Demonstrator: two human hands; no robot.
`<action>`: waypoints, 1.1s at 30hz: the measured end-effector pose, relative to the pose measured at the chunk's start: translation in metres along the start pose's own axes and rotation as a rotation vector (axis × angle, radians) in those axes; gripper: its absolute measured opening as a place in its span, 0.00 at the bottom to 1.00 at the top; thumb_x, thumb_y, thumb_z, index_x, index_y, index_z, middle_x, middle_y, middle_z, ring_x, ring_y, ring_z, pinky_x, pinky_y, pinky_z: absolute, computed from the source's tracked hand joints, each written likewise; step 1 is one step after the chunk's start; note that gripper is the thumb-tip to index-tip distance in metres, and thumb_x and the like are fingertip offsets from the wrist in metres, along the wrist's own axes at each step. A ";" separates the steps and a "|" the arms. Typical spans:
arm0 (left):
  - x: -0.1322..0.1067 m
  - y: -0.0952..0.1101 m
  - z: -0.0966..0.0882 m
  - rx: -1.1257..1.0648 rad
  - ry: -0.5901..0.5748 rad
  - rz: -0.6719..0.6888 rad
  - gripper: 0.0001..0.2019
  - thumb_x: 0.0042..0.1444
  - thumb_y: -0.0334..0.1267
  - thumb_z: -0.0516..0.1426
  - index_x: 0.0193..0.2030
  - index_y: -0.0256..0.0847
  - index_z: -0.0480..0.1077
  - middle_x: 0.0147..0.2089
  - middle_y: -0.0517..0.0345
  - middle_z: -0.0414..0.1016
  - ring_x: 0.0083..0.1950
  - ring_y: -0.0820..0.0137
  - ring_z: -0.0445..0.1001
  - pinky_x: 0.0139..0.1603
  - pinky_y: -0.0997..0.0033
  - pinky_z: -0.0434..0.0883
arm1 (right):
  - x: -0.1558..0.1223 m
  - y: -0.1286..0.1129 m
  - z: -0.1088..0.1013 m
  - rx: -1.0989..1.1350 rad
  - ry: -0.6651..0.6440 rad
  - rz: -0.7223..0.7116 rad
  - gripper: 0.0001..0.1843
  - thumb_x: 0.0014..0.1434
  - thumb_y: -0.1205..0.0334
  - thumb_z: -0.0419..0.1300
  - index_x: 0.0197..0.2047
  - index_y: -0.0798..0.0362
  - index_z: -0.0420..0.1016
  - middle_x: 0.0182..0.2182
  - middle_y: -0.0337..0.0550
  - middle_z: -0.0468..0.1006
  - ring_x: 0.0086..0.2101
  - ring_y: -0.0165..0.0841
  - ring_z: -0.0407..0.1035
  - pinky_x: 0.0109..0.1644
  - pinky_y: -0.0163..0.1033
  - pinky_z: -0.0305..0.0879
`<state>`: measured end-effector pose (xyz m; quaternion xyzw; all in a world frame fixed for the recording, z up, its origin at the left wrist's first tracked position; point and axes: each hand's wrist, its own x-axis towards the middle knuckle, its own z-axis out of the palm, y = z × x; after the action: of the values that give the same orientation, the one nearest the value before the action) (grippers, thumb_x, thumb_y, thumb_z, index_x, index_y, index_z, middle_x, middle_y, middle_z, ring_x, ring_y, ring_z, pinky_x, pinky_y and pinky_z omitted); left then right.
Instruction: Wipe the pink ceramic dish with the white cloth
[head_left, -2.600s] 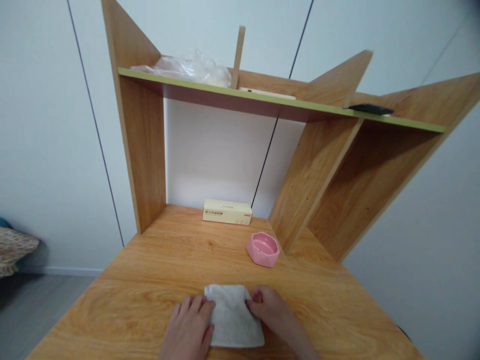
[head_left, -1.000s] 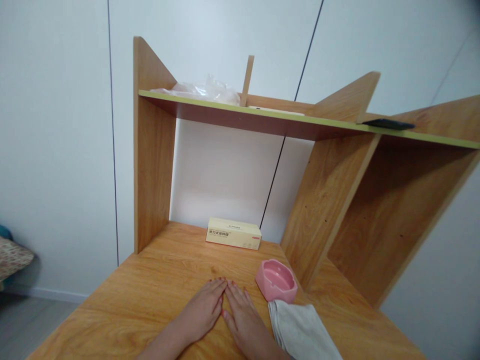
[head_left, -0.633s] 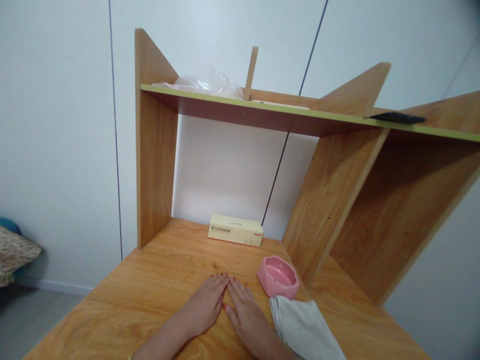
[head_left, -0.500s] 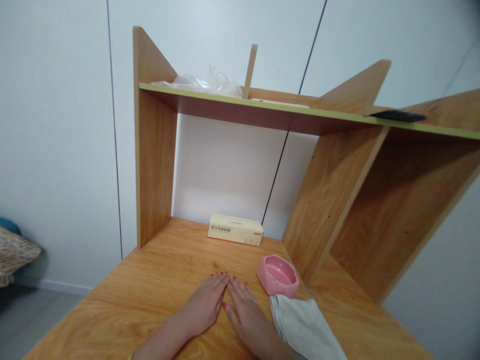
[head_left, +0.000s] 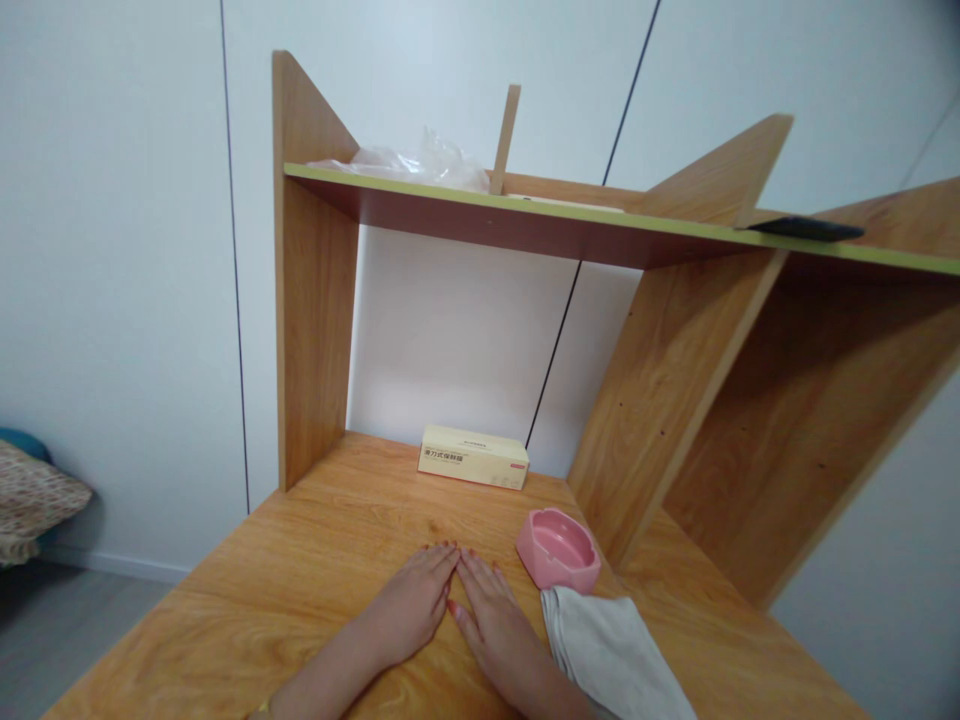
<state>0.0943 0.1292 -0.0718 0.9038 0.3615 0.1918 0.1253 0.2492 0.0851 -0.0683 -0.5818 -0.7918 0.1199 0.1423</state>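
My left hand (head_left: 417, 600) lies flat, palm down, on the wooden desk (head_left: 225, 620), fingers stretched forward. Beside it my right hand (head_left: 491, 620) rests flat as well, its thumb out to the left. The fingertips of both hands meet or nearly meet, and neither hand holds anything. A pink ashtray (head_left: 559, 550) with notches in its rim sits just right of my right hand. Close to my right forearm is a folded light grey cloth (head_left: 607, 645), its far edge at the ashtray. Farther back stands a long cream cling film box (head_left: 472, 458) with printed lettering.
A wooden shelf unit (head_left: 315, 330) rises from the back of the desk. On its upper shelf lie a clear plastic bag (head_left: 427, 165) and a flat black object (head_left: 806, 229). A patterned cushion or cloth (head_left: 41, 495) shows at far left.
The view has shifted very slightly, so the scene sits a little farther right. Both hands stay flat in the same place on the desk.
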 end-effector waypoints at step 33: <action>-0.001 -0.002 0.001 0.000 0.007 0.012 0.22 0.56 0.31 0.43 0.58 0.35 0.55 0.60 0.48 0.56 0.61 0.67 0.53 0.60 0.62 0.55 | -0.001 -0.004 -0.004 -0.011 -0.005 0.009 0.30 0.60 0.52 0.38 0.61 0.60 0.48 0.60 0.45 0.49 0.59 0.34 0.42 0.62 0.44 0.39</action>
<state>0.0931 0.1294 -0.0737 0.9052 0.3566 0.1959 0.1228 0.2473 0.0832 -0.0635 -0.5860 -0.7900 0.1177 0.1367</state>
